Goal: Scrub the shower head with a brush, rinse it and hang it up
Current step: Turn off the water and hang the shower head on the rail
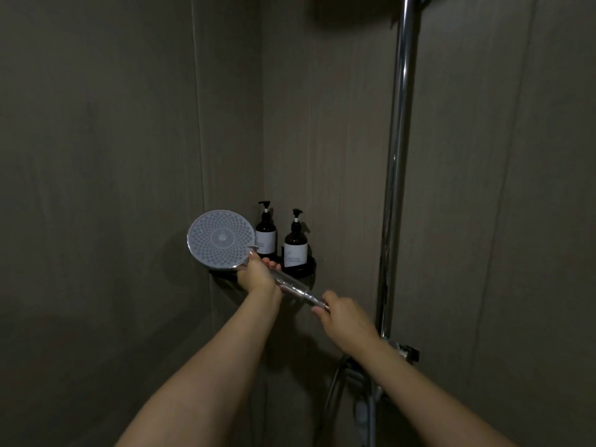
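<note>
Gripping the shower head (pixel 221 239) is shared: left hand (pixel 256 272) fingers are clamped on the handle's upper neck, right hand (pixel 342 317) fingers are closed round its lower end. The head is held at the far corner, face toward the camera, left of the shelf (pixel 303 269). No brush is seen. Judged: the face is best kept steady and exposed for scrubbing. Counted: one shower head, two pump bottles (pixel 265 233), one chrome rail (pixel 398 162), one hose (pixel 335 382).
</note>
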Tool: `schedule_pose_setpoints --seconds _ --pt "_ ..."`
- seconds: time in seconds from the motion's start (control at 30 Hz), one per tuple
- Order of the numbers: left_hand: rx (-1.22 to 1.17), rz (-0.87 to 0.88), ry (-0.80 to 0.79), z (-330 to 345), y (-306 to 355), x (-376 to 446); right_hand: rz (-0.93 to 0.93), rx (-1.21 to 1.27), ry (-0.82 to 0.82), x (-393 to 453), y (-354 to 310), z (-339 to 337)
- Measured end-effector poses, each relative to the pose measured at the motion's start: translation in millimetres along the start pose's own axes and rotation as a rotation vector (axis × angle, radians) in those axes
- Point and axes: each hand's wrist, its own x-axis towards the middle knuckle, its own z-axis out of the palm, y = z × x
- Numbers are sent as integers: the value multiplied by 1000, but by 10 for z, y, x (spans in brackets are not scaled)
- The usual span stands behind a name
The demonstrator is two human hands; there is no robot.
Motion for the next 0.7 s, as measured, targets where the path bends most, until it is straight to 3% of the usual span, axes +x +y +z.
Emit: schedule_pose_setpoints --seconds 0.13,0.23,0.37,0.43,0.53,0.6,0.63,0.7 --pt "-9 7 4 -5 26 -5 -3 22 -3 0 -30 -14" --pt "-16 3 15 6 -24 -19 -15 -94 21 8 -123 9" --pt "31 5 -21 35 -145 -131 137 -205 38 109 -167 47" --pt "65 25 -58 44 -135 -140 262 0 -81 178 -169 30" --pt "142 20 -155 38 -111 -102 433 593 -575 213 -96 -71" --pt "153 20 -172 24 -122 -116 475 770 -711 173 -88 -106" --pt "156 30 -146 21 -132 -122 462 698 -644 168 -108 -78" --pt "123 43 -54 24 -170 -129 389 271 -331 160 -158 -4"
